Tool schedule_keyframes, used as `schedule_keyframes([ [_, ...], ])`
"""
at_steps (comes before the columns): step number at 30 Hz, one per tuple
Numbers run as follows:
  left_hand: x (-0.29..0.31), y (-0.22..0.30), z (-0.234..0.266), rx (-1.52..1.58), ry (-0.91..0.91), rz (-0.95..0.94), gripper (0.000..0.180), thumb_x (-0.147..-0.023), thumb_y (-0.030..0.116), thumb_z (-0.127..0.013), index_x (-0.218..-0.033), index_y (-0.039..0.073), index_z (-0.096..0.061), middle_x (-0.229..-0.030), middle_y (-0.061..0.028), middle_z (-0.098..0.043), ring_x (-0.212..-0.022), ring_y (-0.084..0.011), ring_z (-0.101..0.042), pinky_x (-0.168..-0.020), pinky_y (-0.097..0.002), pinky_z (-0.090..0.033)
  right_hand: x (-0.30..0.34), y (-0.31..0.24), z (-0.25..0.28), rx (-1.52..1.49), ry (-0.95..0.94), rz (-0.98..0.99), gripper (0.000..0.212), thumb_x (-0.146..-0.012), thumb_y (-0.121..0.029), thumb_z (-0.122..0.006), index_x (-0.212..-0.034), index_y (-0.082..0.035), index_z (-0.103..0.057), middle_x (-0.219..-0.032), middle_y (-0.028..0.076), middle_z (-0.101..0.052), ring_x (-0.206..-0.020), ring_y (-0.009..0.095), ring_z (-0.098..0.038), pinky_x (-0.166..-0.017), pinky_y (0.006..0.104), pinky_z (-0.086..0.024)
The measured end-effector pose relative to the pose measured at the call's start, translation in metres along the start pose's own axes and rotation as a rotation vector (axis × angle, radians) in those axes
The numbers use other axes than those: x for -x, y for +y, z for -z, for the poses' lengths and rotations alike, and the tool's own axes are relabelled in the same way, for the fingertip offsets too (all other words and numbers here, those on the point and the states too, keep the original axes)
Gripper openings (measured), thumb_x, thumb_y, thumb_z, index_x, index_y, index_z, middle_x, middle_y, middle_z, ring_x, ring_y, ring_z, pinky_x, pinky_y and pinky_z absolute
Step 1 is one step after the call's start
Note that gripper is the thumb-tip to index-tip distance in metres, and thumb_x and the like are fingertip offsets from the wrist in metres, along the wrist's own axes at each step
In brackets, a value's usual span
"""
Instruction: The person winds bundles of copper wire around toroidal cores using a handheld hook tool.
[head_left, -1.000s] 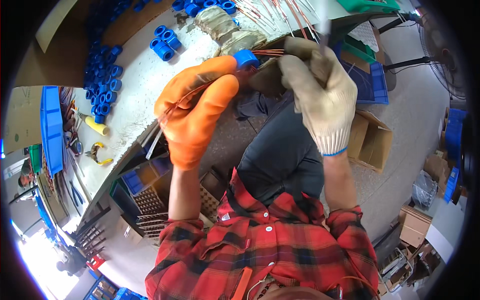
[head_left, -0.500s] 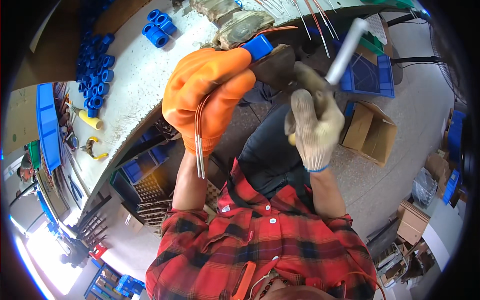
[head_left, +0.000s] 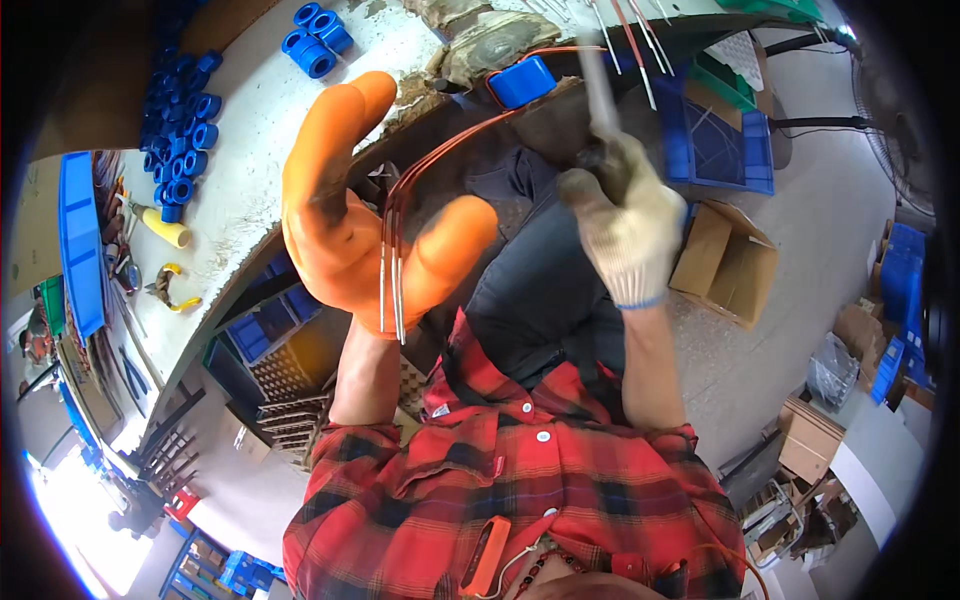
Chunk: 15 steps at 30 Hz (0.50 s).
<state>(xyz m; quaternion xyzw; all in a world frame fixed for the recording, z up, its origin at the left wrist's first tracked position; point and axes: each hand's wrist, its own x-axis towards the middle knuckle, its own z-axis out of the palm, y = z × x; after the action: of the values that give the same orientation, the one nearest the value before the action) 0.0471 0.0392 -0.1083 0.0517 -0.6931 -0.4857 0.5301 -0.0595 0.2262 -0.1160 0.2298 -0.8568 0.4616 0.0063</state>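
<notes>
My left hand [head_left: 355, 225], in an orange glove with dark smudges, is open with thumb and fingers spread wide. Thin reddish-brown wires [head_left: 420, 163] with silvery ends hang down across its palm. They run up to a blue ring-shaped part [head_left: 523, 82], which sits at the bench edge beyond the fingers; what holds it there is hard to make out. In a whitish knitted glove, my right hand [head_left: 630, 225] is closed around a long pale stick-like tool [head_left: 598, 85], smeared by motion and pointing up and away. The tool's exact kind cannot be told.
Many blue rings [head_left: 180, 150] lie on the white bench [head_left: 240, 130], with several more [head_left: 317, 40] farther along. A yellow-handled tool [head_left: 165, 226] and yellow-handled pliers [head_left: 170, 287] are at the left. A blue crate [head_left: 720, 150] and an open carton [head_left: 725, 265] stand at the right.
My left hand has let go of the blue part, opened and drawn back to the left. My right hand has stayed close by, while its pale tool has swung leftward to point more upright.
</notes>
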Motion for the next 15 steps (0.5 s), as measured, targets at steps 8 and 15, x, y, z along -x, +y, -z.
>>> schedule_keyframes([
  [8,-0.124,-0.043,-0.062,0.234,0.123,-0.357,0.028,-0.103,0.008,-0.075,-0.124,-0.011,-0.074,-0.114,-0.0152,-0.081,-0.100,-0.0204,-0.076,-0.093,-0.0361,-0.061,0.052,-0.007,0.065,-0.100,-0.207,-0.242,0.026,-0.115,-0.024,-0.064,-0.121,-0.002,-0.077,-0.088,0.007,-0.078,-0.070,0.010,-0.068,-0.066,0.0289,-0.057],
  [15,-0.137,-0.034,-0.072,0.357,-0.089,-0.033,0.026,-0.106,0.018,-0.073,-0.091,-0.003,-0.075,-0.073,-0.0017,-0.064,-0.068,-0.0101,-0.058,-0.065,-0.0280,-0.046,0.010,-0.095,0.063,0.594,-0.153,0.211,0.015,-0.100,-0.022,-0.084,-0.105,-0.011,-0.075,-0.086,0.011,-0.076,-0.072,0.034,-0.075,-0.062,0.0430,-0.058],
])
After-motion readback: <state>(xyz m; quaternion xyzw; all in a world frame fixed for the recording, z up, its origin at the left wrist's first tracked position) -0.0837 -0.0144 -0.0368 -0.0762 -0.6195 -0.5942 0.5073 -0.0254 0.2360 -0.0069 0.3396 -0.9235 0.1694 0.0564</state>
